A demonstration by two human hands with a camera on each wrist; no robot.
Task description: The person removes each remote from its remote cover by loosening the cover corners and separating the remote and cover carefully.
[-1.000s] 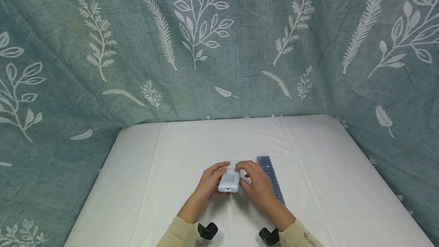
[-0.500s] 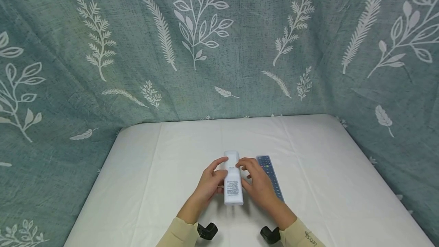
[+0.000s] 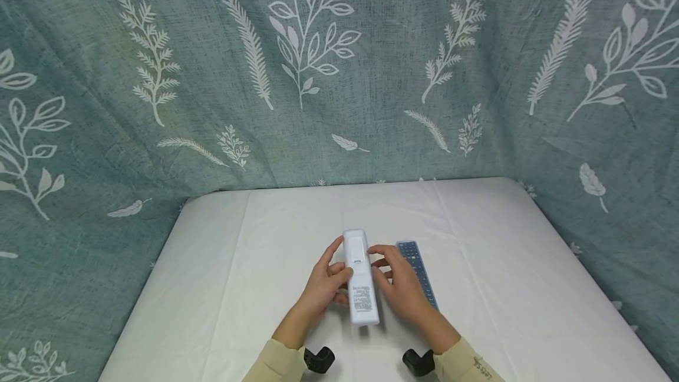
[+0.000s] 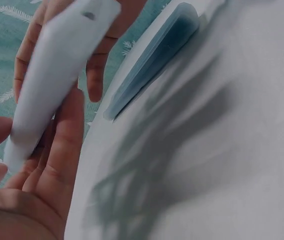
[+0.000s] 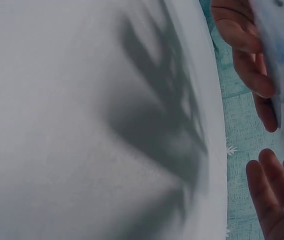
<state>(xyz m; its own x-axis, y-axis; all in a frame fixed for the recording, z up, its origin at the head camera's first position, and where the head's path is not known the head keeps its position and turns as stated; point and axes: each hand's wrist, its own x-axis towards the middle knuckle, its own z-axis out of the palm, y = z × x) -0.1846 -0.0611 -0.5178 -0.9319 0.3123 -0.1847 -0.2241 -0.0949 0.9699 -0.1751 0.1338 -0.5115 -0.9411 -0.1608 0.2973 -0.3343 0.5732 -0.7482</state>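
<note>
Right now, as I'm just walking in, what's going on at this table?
A person's left hand grips a long, slim white plastic device between thumb and fingers, off the white cloth-covered table. A block of small print faces up on it. The right hand is at the device's right edge; I can't tell whether it touches. A long dark-blue remote control lies button-side up on the table, partly hidden by that hand.

Left grip [image 3: 323, 286]: bare hand, index finger stretched forward, thumb angled inward, clasping. Right grip [image 3: 401, 285]: bare hand, fingers loosely bent, thumb apart from index finger, tips turned inward. Both forearms [image 3: 290, 328], in beige fabric sleeves [image 3: 276, 363], angle toward each other; right sleeve [image 3: 467, 364] bears dark lettering.
</note>
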